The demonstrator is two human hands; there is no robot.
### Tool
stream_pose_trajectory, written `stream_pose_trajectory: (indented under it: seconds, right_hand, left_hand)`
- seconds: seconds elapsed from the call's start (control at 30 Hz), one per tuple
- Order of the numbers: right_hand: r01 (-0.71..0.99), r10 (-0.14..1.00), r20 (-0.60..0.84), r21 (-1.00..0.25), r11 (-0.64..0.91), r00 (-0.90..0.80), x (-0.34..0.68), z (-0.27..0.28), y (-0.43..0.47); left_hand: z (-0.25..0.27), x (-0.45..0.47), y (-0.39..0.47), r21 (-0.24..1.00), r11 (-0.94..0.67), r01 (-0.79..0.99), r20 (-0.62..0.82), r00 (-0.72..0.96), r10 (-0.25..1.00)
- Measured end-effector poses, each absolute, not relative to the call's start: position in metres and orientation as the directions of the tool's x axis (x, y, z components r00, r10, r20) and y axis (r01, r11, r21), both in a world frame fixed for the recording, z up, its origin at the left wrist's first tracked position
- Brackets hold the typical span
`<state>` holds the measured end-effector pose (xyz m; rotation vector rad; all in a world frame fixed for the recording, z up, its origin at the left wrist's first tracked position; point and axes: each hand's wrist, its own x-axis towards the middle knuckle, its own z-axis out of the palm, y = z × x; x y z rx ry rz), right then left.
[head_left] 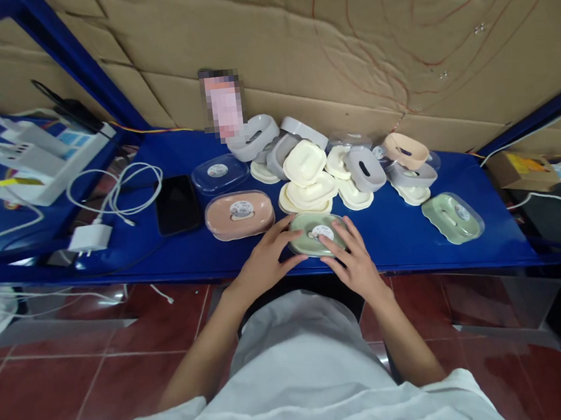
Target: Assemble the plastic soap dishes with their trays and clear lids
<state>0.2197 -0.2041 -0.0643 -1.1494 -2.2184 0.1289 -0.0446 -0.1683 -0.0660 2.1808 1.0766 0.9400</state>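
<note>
The green box (305,226) lies at the near edge of the desk (405,247), its left end grasped by the left hand's (268,257) fingers, its right by the right hand's (354,256). It looks light and fairly stiff, its clear cover (322,217) probably slick and easily dented; gripping low at both ends seems surest.

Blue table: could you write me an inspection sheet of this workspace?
Surface: blue table, items spread across it.
Main things: labelled green case in front; labelled pink case to its left; second green case far right.
Clutter: cream pieces and grey pieces piled loosely behind; black phone and white charger at left; pixelated object at back, unidentifiable.
Hands: left hand touching the green case's left end, right hand its right; both spread.
Cables: white cable looped near the phone; orange-yellow cable along the back.
Surroundings: cardboard backing, red tiled floor.
</note>
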Motion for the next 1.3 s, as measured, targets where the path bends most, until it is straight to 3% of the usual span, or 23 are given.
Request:
stream_pose_trajectory:
  seconds: [0.43,0.83,0.9,0.97,1.07,1.17,1.3]
  right_hand:
    - [0.693,0.819,0.431,-0.454,0.560,-0.379,0.221,-0.058,-0.199]
    - [0.746,0.785,0.432,-0.308,0.591,-0.444,0.229,-0.056,-0.206]
    - [0.848,0.808,0.488,-0.222,0.481,-0.330,0.258,-0.049,-0.211]
    - [0.968,0.808,0.585,-0.158,0.195,-0.068,0.301,-0.044,-0.218]
    - [0.969,0.752,0.619,-0.075,-0.234,0.229,0.378,-0.043,-0.229]
    - [0.944,0.778,0.553,-0.048,-0.327,0.298,0.446,-0.051,-0.229]
    - [0.886,0.718,0.548,-0.104,-0.452,0.430,0.500,-0.054,-0.195]
  left_hand:
    - [-0.065,-0.042,-0.168,0.676,-0.541,0.501,0.333,0.447,0.830]
    - [-0.068,-0.044,-0.167,0.696,-0.555,0.457,0.383,0.417,0.824]
    - [-0.067,-0.043,-0.168,0.699,-0.550,0.457,0.378,0.417,0.827]
    - [-0.065,-0.043,-0.168,0.699,-0.548,0.460,0.372,0.420,0.828]
    - [-0.063,-0.042,-0.170,0.690,-0.556,0.464,0.361,0.444,0.820]
    - [-0.061,-0.039,-0.173,0.658,-0.569,0.493,0.341,0.478,0.810]
    - [-0.059,-0.030,-0.176,0.598,-0.576,0.557,0.326,0.488,0.810]
